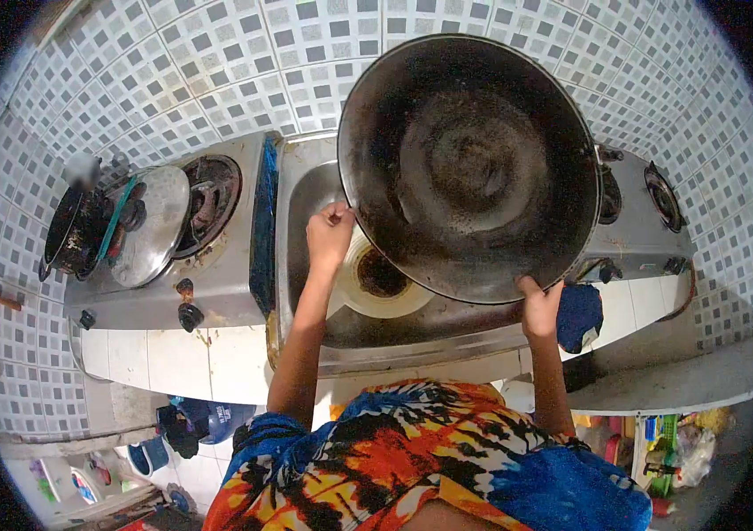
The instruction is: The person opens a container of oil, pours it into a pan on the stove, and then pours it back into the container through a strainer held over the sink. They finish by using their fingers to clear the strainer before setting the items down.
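A large dark wok [474,168] is tilted up over the sink [306,190], its scuffed inside facing me. My left hand [330,237] is closed at the wok's left rim. At the lower right rim, my right hand [540,305] grips with the thumb over the inner edge and the other fingers mostly hidden behind. Under the wok, a pale round basin [368,305] sits in the sink with something dark at its middle. The wok covers the right part of the sink and part of the basin.
A gas stove [155,305] stands left of the sink, bearing a round metal lid [164,203] and a blackened pot [67,232]. Another stove [633,234] is to the right. A dark blue cloth [580,314] hangs by the counter edge. Tiled wall [323,44] rises behind.
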Demonstrator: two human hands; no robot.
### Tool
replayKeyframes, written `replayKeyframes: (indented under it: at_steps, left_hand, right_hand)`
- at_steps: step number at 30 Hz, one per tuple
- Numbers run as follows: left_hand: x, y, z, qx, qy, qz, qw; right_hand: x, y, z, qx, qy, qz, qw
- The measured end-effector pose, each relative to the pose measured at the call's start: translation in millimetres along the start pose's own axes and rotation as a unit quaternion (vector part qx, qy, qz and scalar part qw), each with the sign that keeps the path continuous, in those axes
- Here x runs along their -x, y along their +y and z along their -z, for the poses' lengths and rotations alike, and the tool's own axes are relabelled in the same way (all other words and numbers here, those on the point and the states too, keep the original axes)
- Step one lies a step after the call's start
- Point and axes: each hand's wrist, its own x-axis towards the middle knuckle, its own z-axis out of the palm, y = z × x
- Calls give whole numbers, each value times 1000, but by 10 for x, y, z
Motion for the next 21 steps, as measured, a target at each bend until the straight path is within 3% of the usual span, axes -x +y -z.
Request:
replayKeyframes:
  at_steps: [2,6,8,10,12,14,16,18,21]
  left_hand:
    - [-27,53,-7,50,11,-37,998]
    - [-62,298,24,48,-6,-47,998]
    - [-89,375,13,74,-19,-78,994]
    - [-70,494,32,116,-45,-84,989]
    - [-42,592,12,163,-77,-91,979]
    - [39,585,5,212,-83,-67,971]
    - [101,451,60,169,-94,-77,978]
    - [261,367,177,-20,-86,-67,994]
    - [404,-35,386,-66,-51,-109,991]
  right_hand:
    - [19,-104,-20,-111,37,-68,991]
    - [2,-16,57,-187,77,-96,975]
    - [-1,-78,157,-215,61,-191,956]
    - [-62,45,327,-234,27,-208,949]
    - [-85,109,466,-262,-30,-288,921]
    - [23,-166,367,-269,9,-301,915]
    - [57,-167,430,-317,40,-314,894]
    - [33,-196,607,-334,52,-318,886]
    - [43,-469,746,-344,99,-290,888]
